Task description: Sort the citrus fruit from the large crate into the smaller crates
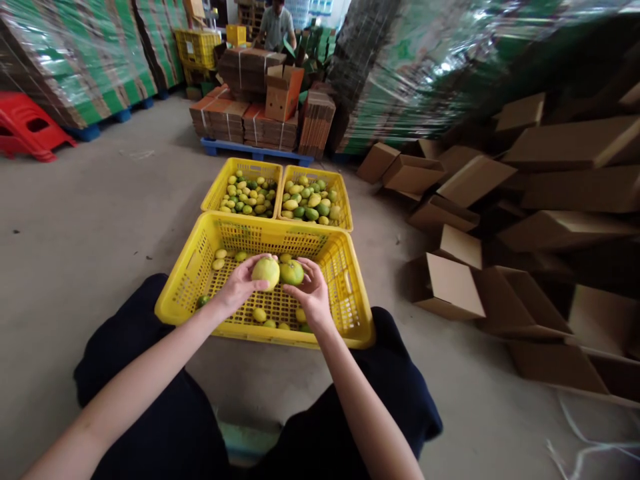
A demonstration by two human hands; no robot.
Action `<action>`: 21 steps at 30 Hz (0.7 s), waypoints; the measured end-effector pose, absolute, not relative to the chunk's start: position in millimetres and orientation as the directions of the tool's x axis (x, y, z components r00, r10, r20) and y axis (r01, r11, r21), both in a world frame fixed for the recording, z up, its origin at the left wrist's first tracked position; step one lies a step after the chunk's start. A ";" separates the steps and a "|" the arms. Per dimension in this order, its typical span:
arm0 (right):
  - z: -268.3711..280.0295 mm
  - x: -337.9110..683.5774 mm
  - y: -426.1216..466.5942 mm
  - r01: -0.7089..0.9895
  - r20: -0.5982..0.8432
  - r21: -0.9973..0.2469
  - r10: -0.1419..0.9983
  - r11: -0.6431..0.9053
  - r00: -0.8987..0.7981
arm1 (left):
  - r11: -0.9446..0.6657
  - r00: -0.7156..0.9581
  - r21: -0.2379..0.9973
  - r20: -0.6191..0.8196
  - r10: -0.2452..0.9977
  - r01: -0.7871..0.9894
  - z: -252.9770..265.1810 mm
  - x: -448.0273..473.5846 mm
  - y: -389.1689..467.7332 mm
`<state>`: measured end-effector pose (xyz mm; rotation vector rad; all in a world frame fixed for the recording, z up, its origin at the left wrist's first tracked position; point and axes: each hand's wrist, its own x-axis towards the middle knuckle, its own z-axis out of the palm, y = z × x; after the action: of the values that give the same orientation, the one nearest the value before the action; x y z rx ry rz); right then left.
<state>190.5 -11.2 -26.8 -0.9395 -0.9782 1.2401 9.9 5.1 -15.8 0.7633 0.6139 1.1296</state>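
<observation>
My left hand is closed around a pale yellow-green lemon. Beside it, my right hand grips a greener lemon with yellow patches. Both fruits are held side by side above a yellow plastic crate with slotted walls. On the crate's floor lie several lemons, some yellow and some green; part of the floor is hidden by my hands and forearms.
Two more yellow crates, a left one and a right one, stand behind, full of lemons. Loose cardboard boxes pile up at right. Bundled cartons sit on a blue pallet. A red stool is at left; a person stands behind the cartons.
</observation>
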 end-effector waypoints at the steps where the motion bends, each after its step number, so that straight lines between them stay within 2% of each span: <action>1: -27.3 190.6 -11.4 -0.281 0.118 -0.950 0.990 0.135 0.076 | 0.197 0.318 0.829 -0.024 0.948 -0.523 -14.4 9.7 3.6; 6: -33.1 190.5 -10.5 -0.247 0.202 -0.945 0.977 0.213 0.072 | 0.028 0.332 0.949 0.083 0.940 -0.315 -14.7 5.6 2.6; 9: -36.4 190.8 -8.9 -0.225 0.237 -0.942 0.968 0.251 0.087 | -0.071 0.311 0.979 0.128 0.942 -0.189 -18.2 2.1 5.3; 12: -35.8 191.4 -8.0 -0.222 0.243 -0.940 0.965 0.259 0.097 | -0.103 0.307 0.987 0.136 0.942 -0.122 -19.0 0.4 7.1; 15: -30.8 192.7 -9.2 -0.256 0.232 -0.935 0.969 0.246 0.086 | -0.085 0.317 0.982 0.135 0.939 -0.167 -16.3 0.0 7.4; 21: -20.1 195.9 -12.7 -0.329 0.193 -0.924 0.980 0.198 0.048 | 0.070 0.321 0.933 0.052 0.946 -0.354 -12.9 -0.2 6.5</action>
<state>195.9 -12.7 -20.1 -0.8252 -1.0369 1.1945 -0.2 6.5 -12.9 1.0695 0.7069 1.1117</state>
